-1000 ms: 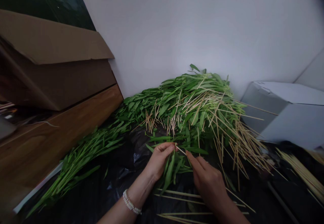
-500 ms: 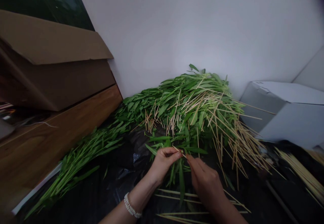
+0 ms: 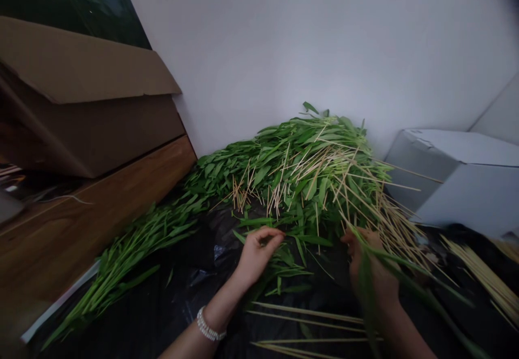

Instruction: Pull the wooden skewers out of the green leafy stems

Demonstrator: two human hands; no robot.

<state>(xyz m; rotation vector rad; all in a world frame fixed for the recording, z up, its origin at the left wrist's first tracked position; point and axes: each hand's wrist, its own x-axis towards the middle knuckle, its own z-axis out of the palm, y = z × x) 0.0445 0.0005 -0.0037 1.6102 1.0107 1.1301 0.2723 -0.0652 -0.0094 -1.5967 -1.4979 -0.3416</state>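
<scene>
My left hand (image 3: 256, 252) rests with curled fingers on loose green leaves (image 3: 284, 264) at the near edge of a big pile of leafy stalks and thin bamboo skewers (image 3: 320, 178). A bead bracelet (image 3: 208, 326) circles its wrist. My right hand (image 3: 375, 272) is off to the right, closed around a skewered bunch of long green leaves (image 3: 409, 286) that trails toward the lower right. The right fingers are partly blurred. Several bare skewers (image 3: 308, 321) lie on the black plastic sheet (image 3: 170, 299) near my forearms.
A loose row of leafy stalks (image 3: 133, 251) stretches along the left. A cardboard box (image 3: 85, 99) sits on a wooden ledge (image 3: 81, 218). A grey box (image 3: 458, 178) stands at the right, with more skewers (image 3: 486, 278) beside it. A white wall is behind.
My right hand has pulled away to the right, carrying a skewered bunch of leaves. My left hand stayed on the loose leaves and shifted slightly left.
</scene>
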